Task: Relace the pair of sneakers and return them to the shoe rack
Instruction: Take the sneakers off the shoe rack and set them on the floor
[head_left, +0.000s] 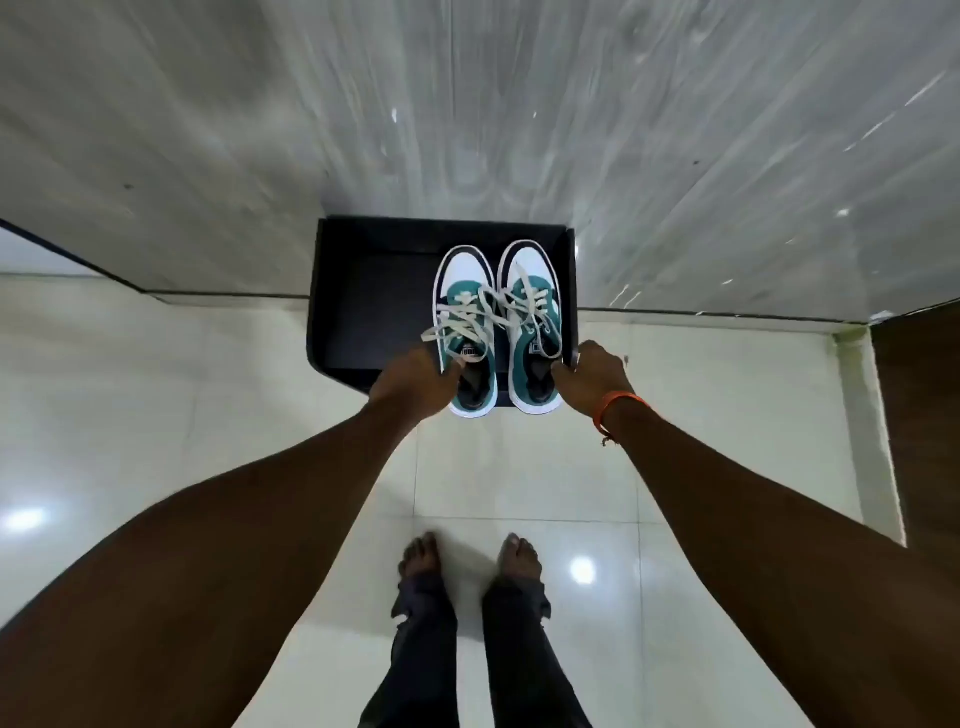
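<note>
In the middle of the frame, two green and white sneakers sit side by side in the right part of a black shoe rack (337, 291) — toes pointing up toward the grey wall (208, 130). The left hand (415, 384) grips the back of the left sneaker (465, 312), and the right hand (592, 376) grips the back of the right sneaker (530, 312). Their pale laces (485, 314) are loose and tangled — two bare feet (470, 556) stand on the shiny floor (182, 389) at the bottom.

A home: glossy floor tiles (519, 483), bare feet (519, 558), marble wall (467, 104).
</note>
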